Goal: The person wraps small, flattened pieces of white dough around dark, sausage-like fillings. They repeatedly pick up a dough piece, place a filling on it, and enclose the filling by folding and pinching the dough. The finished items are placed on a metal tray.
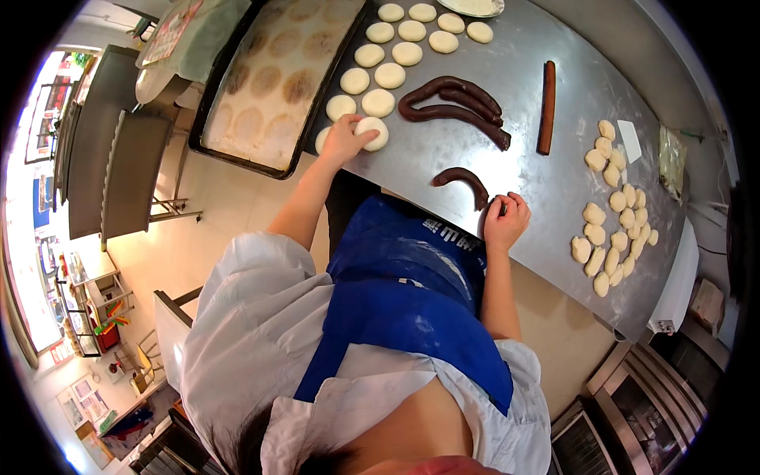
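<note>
With thumb and fingers my left hand (349, 141) grips a flat round dough cake (373, 134) at the near end of rows of similar cakes (378, 103). My right hand (506, 221) is curled at the table's near edge around a small dark piece (502, 209), probably of the same dark filling. Just left of it lies a short curved roll of dark filling (461, 177). Farther back, long dark filling ropes (452, 111) lie folded together. A wooden rolling pin (547, 108) rests to their right. Several small pale dough pieces (627, 218) are spread at the right.
A black-rimmed baking tray (284, 172) with round brown marks stands left of the steel table (537, 237). A white scraper (629, 141) and a plastic bag (672, 163) lie at the right. A floury dish (473, 7) sits at the far edge. Ovens (644, 415) stand at the lower right.
</note>
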Motion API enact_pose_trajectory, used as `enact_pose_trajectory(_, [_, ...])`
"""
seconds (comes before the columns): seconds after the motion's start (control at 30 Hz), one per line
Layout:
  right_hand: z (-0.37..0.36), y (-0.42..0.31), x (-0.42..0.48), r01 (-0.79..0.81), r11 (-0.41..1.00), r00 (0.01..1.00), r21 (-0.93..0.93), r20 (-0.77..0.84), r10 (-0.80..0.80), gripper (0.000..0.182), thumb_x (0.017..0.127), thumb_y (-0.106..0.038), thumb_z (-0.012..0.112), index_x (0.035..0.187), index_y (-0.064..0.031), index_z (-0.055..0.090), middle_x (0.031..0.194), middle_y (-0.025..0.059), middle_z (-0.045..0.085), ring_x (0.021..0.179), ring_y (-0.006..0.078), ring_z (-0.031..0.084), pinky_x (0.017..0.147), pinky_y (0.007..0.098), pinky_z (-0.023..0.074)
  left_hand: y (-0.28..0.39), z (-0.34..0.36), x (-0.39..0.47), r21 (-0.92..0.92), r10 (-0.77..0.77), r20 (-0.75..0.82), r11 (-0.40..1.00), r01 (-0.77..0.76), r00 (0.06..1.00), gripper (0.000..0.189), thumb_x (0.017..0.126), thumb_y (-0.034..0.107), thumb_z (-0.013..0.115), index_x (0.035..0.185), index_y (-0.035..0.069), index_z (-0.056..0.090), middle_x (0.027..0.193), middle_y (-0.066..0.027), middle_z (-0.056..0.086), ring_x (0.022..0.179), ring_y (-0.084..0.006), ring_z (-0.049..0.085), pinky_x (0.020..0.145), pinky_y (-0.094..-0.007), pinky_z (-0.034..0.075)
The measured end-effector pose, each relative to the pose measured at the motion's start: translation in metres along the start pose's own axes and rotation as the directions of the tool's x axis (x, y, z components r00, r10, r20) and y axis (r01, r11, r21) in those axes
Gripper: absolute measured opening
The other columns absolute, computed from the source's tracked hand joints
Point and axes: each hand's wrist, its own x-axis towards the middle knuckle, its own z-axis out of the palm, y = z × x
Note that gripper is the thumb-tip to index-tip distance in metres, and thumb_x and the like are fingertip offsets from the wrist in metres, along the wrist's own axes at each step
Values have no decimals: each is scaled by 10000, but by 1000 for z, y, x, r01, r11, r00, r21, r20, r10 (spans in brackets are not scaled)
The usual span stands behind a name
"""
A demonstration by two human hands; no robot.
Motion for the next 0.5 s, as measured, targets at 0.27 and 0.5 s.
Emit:
enact_pose_trajectory(0.27, [-17,29,7,19,1000,999,22,30,-20,304,783,-197,663,1063,-85,628,1196,149,573,1134,348,510,986,465,373,3,-9,-5,642,336,-40,730,-233,941,533,805,382,701,1206,57,568,1158,-208,591,1002,-376,625,843,-441,511])
enact_pose_trajectory(0.5, [-99,184,92,-235,867,972,-440,-105,210,547,862,-411,590,1268,-48,553,1395,210,471,1328,376,379,1078,550,268,18,-7,-57,496,423,-33,793,-353,905,531,779,298,735,1237,85,572,1318,-185,470,1026,-342,612,835,-404,516])
